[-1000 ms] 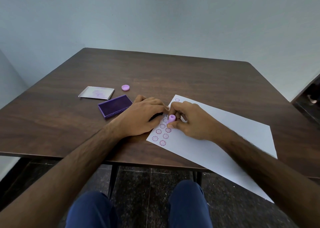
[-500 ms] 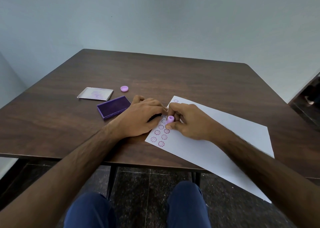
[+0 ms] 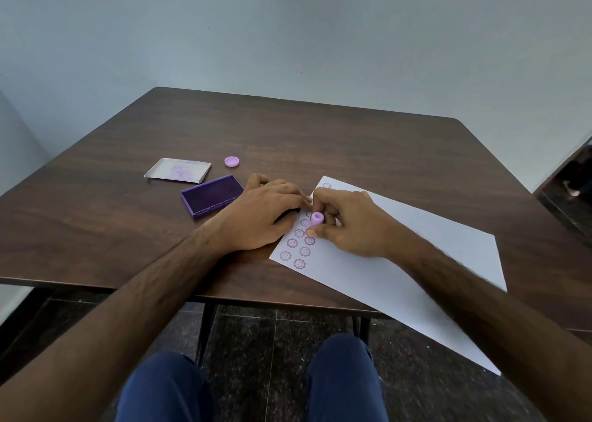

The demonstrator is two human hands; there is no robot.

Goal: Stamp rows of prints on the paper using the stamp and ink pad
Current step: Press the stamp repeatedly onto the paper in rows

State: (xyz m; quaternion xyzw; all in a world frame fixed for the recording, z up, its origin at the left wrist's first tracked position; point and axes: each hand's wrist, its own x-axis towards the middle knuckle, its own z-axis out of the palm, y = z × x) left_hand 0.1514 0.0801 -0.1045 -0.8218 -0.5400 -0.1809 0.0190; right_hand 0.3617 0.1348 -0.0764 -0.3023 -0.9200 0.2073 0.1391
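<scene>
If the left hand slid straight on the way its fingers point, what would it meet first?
The left hand points right, toward the right hand pinching the stamp. Its fingertips look nearly against those fingers already, though depth is unclear.

Hiding the base of the small lilac cylindrical stamp [image 3: 317,219] behind the right hand [image 3: 350,226]. Covering several purple flower prints [image 3: 299,264] under both hands. Running the white paper sheet's [image 3: 416,261] near corner past the table edge.
</scene>
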